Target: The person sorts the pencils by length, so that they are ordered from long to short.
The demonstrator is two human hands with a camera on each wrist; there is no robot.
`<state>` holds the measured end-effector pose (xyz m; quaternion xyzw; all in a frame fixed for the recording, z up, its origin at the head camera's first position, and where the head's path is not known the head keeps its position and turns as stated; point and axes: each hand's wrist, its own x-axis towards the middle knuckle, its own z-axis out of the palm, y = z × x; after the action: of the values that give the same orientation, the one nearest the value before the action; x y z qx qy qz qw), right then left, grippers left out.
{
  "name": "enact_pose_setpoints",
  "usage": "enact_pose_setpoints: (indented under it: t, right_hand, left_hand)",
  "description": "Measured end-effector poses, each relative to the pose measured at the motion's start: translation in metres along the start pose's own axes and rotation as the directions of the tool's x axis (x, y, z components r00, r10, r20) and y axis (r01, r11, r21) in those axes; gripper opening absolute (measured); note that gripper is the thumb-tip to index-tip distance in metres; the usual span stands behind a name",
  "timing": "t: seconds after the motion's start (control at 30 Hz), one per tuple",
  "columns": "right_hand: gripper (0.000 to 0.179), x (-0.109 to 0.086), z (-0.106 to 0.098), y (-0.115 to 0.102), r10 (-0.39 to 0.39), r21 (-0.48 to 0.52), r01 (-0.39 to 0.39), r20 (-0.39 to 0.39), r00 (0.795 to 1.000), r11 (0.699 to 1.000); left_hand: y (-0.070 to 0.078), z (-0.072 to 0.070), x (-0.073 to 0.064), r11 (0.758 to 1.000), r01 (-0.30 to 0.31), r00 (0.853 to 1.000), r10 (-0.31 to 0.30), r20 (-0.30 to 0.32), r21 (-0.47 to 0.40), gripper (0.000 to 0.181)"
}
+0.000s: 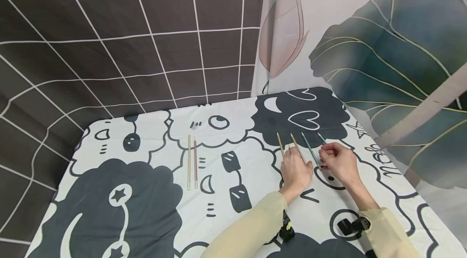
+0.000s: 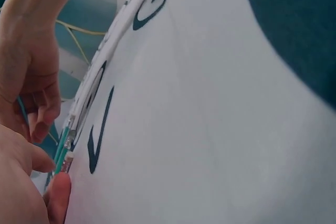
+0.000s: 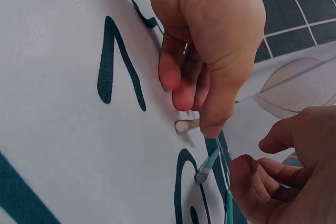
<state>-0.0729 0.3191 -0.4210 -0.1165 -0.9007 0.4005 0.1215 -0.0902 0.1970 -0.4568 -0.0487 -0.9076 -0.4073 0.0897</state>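
Count of pencils on the surface [image 1: 219,156]: six. Reference landmark: the dark heart-printed cloud [image 1: 328,108] on the cloth.

Four pencils lie in a spaced row, upper ends over the cloud's lower edge, lower ends towards me. From left to right I record two yellow, namely a first yellow pencil [image 1: 279,142] and a second yellow pencil [image 1: 298,148], then two teal, namely a longer-showing teal pencil [image 1: 310,148] and a partly covered teal pencil [image 1: 322,138]. The other two, a pale yellow pencil [image 1: 189,163] and a red pencil [image 1: 195,165], lie side by side, apart, well to the left of the cloud.

My left hand [image 1: 296,171] is just below the cloud, fingers bent, over the lower part of the first yellow pencil; the second passes between thumb and forefinger. I cannot tell whether it is pinched.

My right hand [image 1: 339,165] is below the cloud's right part, fingers curled, thumb near forefinger, at the partly covered teal pencil. Whether they grip it I cannot tell.

Wrist cameras: two, both below the cloud, one at each cream cuff.
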Motion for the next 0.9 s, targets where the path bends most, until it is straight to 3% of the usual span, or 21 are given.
enact_pose_setpoints:
  t: [0.6, 0.9]
  right_hand:
    - [0.020, 0.006, 0.003, 0.011, 0.014, -0.067, -0.015, -0.023, 1.000, 0.998]
    - [0.016, 0.007, 0.007, 0.016, -0.029, -0.096, 0.025, -0.038, 0.999, 0.995]
  left_hand:
    - [0.003, 0.005, 0.002, 0.985, -0.032, 0.999, 0.031, 0.010, 0.169, 0.034]
    - [0.005, 0.005, 0.003, 0.965, -0.065, 0.997, 0.050, 0.066, 0.253, 0.038]
